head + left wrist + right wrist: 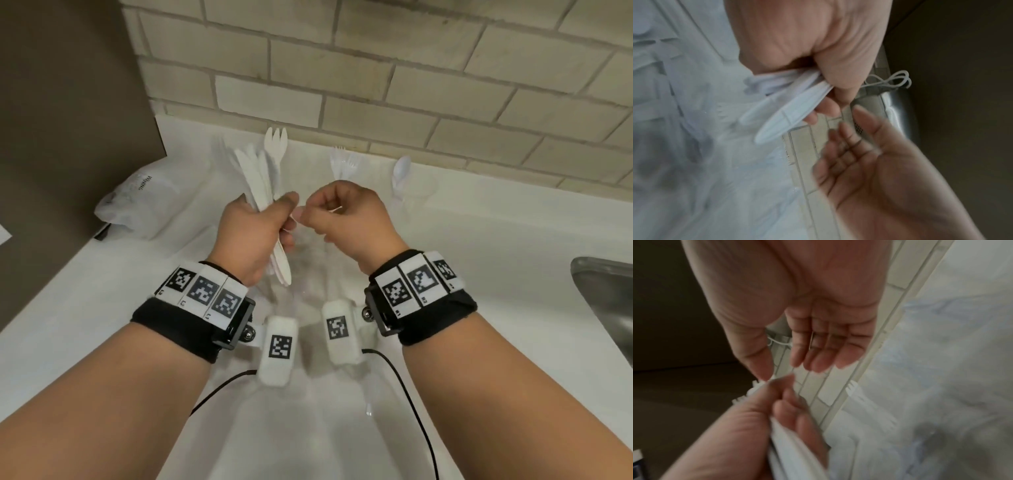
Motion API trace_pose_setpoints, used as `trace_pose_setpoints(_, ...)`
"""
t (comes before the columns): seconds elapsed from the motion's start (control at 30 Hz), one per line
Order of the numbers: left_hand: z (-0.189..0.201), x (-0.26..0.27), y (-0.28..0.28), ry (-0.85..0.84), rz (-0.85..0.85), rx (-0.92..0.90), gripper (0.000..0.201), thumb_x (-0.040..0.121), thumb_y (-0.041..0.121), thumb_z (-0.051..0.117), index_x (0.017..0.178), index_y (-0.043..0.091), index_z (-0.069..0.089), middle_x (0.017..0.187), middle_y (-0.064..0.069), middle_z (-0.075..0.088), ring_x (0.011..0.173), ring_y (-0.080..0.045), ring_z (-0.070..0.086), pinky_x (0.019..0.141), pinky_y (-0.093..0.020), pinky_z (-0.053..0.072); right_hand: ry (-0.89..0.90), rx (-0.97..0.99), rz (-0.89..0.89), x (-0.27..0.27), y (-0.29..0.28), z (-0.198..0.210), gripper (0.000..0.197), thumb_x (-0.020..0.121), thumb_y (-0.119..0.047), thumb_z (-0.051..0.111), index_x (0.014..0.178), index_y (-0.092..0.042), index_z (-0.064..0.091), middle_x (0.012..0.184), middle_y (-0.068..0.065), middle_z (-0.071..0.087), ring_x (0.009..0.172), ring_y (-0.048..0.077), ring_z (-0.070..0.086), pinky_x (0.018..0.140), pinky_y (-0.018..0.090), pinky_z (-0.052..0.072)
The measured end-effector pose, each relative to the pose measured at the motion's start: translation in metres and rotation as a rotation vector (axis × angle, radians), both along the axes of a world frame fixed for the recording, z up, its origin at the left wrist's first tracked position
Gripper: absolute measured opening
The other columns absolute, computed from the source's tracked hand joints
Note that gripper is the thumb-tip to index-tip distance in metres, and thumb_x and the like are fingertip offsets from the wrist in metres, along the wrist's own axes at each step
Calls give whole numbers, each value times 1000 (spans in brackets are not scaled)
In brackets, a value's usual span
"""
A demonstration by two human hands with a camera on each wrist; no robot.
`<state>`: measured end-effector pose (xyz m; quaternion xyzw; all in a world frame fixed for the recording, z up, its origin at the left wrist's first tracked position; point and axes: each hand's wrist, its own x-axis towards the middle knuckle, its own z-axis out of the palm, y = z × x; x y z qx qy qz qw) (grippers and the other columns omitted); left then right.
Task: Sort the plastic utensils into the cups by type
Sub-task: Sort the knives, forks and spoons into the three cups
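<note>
My left hand [253,229] grips a bundle of white plastic utensils [260,178], mostly knives with a fork head sticking out on top. The bundle [789,110] fans out below the fist in the left wrist view. My right hand [346,212] hovers just right of it with loosely curled fingers and an empty palm [818,305]; its thumb reaches to the bundle's edge. At the back, clear forks [344,162] and a clear spoon [400,169] stand upright in clear cups that are hard to make out.
White counter [479,240] under a tiled wall. A crumpled plastic bag [137,202] lies at left beside a dark panel [61,102]. A steel sink [609,301] sits at the right edge. A clear utensil [368,407] lies near me.
</note>
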<state>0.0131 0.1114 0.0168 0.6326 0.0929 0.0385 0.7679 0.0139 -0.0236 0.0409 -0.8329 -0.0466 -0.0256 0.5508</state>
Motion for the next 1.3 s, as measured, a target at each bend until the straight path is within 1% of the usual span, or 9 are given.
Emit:
trace_pose_setpoints(0.07, -4, -2, -1, 13, -18, 70, 4, 85, 12, 63, 82, 10, 61, 45, 5, 53, 38, -11, 48, 48, -27, 45, -78, 36, 10, 0, 11, 7, 19, 72, -25, 81, 83, -21, 66, 77, -7, 63, 68, 9, 60, 65, 29, 53)
trace_pose_setpoints(0.23, -5, -5, 1, 2, -84, 132, 18, 80, 0, 63, 85, 17, 67, 50, 9, 61, 38, -8, 48, 42, -22, 40, -65, -25, 35, 4, 28, 7, 29, 67, -30, 85, 87, -21, 67, 78, -6, 63, 67, 6, 59, 64, 26, 52)
trace_pose_setpoints(0.4, -12, -8, 4, -51, -152, 198, 22, 74, -4, 70, 89, 12, 68, 61, 1, 61, 51, -21, 51, 48, -28, 43, -13, 20, 29, 7, 29, 3, 21, 70, -23, 84, 75, -17, 64, 62, -11, 59, 53, 1, 56, 56, 22, 48)
trace_pose_setpoints(0.5, -15, -10, 7, -109, -222, 173, 17, 76, -6, 68, 80, 10, 63, 62, 2, 62, 57, -24, 52, 50, -29, 44, 47, 92, 59, 8, 26, 5, 18, 79, -19, 77, 74, -13, 61, 60, -8, 55, 54, 10, 55, 50, 22, 45)
trace_pose_setpoints(0.63, -16, -11, 14, -116, -377, 61, 21, 79, 5, 74, 85, 11, 55, 63, 0, 57, 48, -13, 50, 48, -26, 48, 125, 157, 84, 10, 22, 7, 23, 89, -18, 66, 70, -13, 54, 61, -2, 54, 57, 15, 57, 51, 26, 45)
trace_pose_setpoints(0.83, -16, -9, 17, -44, -296, -36, 44, 79, 58, 56, 81, 15, 49, 66, -1, 52, 44, -12, 45, 41, -24, 39, 186, 213, 71, 13, 28, 4, 26, 90, -21, 65, 69, -11, 53, 61, 3, 54, 51, 16, 49, 50, 30, 41)
trace_pose_setpoints(1.0, -14, -10, 22, -47, -302, 34, 47, 77, 62, 43, 80, 16, 53, 64, 0, 55, 44, -13, 48, 42, -25, 42, 223, 257, 100, 16, 35, 3, 22, 89, -20, 66, 77, -6, 54, 56, 7, 51, 45, 17, 46, 46, 28, 41)
trace_pose_setpoints(1.17, -13, -9, 28, 8, -315, -8, 51, 99, 45, 35, 75, 15, 67, 67, -4, 68, 53, -16, 61, 53, -29, 54, 219, 275, 150, 19, 39, 4, 18, 96, -14, 51, 81, -6, 55, 61, 16, 57, 46, 21, 47, 48, 31, 38)
trace_pose_setpoints(1.3, -18, -2, 35, 62, -173, -49, 38, 100, 38, 42, 99, 6, 63, 77, -11, 69, 60, -24, 68, 63, -41, 59, 214, 303, 101, 24, 34, 8, 10, 99, -15, 48, 92, -8, 48, 79, 15, 69, 45, 17, 47, 45, 29, 39)
